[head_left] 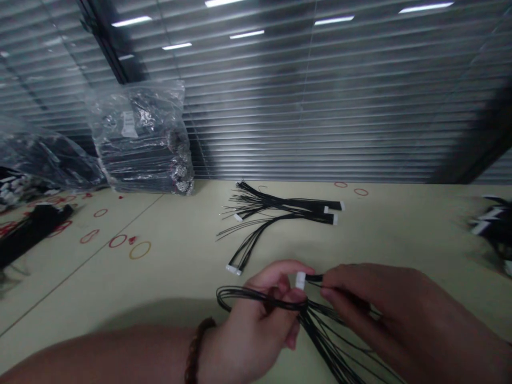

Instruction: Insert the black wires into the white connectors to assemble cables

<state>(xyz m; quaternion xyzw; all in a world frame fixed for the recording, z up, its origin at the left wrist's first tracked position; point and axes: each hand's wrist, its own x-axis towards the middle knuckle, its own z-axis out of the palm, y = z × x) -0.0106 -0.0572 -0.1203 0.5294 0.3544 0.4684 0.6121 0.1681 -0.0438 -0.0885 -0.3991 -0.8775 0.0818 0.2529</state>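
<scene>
**Two Hands Are Holding a Bunch of Black Wires**

The left hand [256,330] is closing tightly around a loop of thin black wires [324,330], and the right hand [384,314] is pinching those wires just behind a small white plug [300,280]. The wires are hanging down at 6 o'clock, over the bench [80,298]. More wire bunches [280,210] with white plugs are lying at 12 o'clock. A clear plastic bag [140,141] full of wires is sitting at 11 o'clock, and a blurry black and white pile [494,224] is sitting at 3 o'clock. Red rings [118,241] are lying at 10 o'clock.

A hard tug could be pulling a wire out of the plug. The long loose ends could be tangling if they are swinging around. They could also be catching on the wire bunches if the hands are moving too far forward.
</scene>
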